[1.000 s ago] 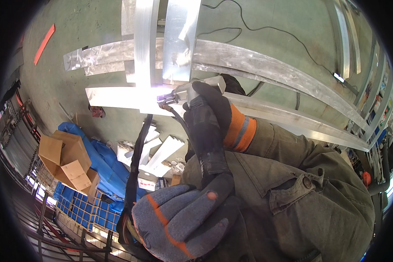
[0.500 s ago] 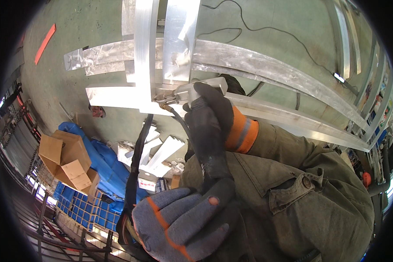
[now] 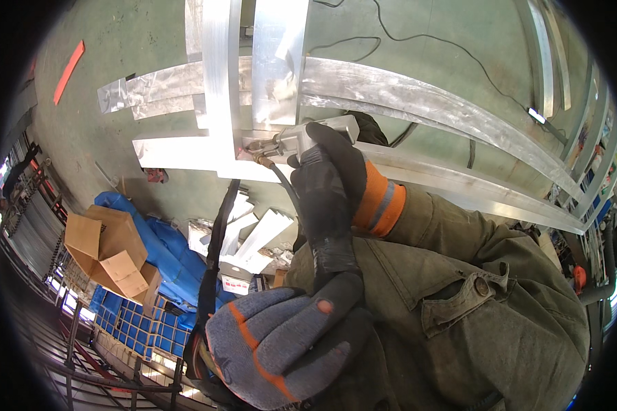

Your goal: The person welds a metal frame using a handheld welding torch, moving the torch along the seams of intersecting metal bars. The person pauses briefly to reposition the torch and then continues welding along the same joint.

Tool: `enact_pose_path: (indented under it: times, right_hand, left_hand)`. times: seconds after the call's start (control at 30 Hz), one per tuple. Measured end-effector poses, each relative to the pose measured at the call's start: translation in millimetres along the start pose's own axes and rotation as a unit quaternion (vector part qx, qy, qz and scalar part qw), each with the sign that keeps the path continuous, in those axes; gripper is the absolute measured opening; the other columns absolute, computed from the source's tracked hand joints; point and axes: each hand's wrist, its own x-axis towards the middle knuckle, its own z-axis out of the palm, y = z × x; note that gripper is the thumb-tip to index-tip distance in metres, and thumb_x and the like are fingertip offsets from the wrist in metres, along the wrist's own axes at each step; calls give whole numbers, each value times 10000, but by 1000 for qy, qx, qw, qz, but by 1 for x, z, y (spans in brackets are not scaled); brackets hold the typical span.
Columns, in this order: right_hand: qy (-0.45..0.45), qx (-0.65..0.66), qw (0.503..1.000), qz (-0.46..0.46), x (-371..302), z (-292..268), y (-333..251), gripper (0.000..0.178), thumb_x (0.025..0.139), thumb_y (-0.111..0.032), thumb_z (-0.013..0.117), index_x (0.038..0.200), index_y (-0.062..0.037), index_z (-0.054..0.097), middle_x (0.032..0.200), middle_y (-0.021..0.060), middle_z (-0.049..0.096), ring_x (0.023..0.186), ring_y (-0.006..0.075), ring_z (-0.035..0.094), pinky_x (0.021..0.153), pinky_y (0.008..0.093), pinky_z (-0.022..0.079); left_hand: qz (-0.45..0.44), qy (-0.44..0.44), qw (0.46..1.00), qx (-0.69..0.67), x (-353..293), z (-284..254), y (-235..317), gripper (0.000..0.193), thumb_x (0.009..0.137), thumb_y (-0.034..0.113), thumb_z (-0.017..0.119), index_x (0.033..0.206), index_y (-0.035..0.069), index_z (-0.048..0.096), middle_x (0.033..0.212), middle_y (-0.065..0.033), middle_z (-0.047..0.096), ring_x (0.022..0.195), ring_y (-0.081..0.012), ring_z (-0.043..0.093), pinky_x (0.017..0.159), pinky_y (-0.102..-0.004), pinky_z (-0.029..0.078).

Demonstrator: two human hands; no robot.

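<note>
From the head view, I see the gloved right hand (image 3: 343, 164) folded tightly about a handheld welding gun (image 3: 297, 141), whose nozzle (image 3: 259, 147) points to the left. The gloved left hand (image 3: 274, 349) is lower, near the body; its fingers are curled around what looks like the black wrapped lower end of the gun's handle, though the palm side is hidden from me. The nozzle is at the corner where a long silvery metal bar (image 3: 221, 75) meets a crosswise metal bar (image 3: 175, 152); whether it touches the metal, I cannot tell. A wider flat bar (image 3: 275, 61) lies to the right of the long one. No bright arc is showing at the tip. So, in my judgement, the step in hand is the aiming of the gun at this corner, with no weld burning. The next move would call for a steady right wrist, the nozzle close to the joint, the left hand supporting the weight, and some care that the thin hose (image 3: 284, 181) does not catch on a metal edge
</note>
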Motion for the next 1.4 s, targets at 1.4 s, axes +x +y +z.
enact_pose_path:
  times: [1.4]
  right_hand:
    - [88,268,953,115,1,19,24,777,872,-115,801,1496,11,356,1226,152,629,1095,224,644,962,371,530]
  left_hand:
    - [36,-69,996,39,23,-2,-2,288,755,237,707,1011,108,682,1010,-138,673,909,-275,709,717,-431,576]
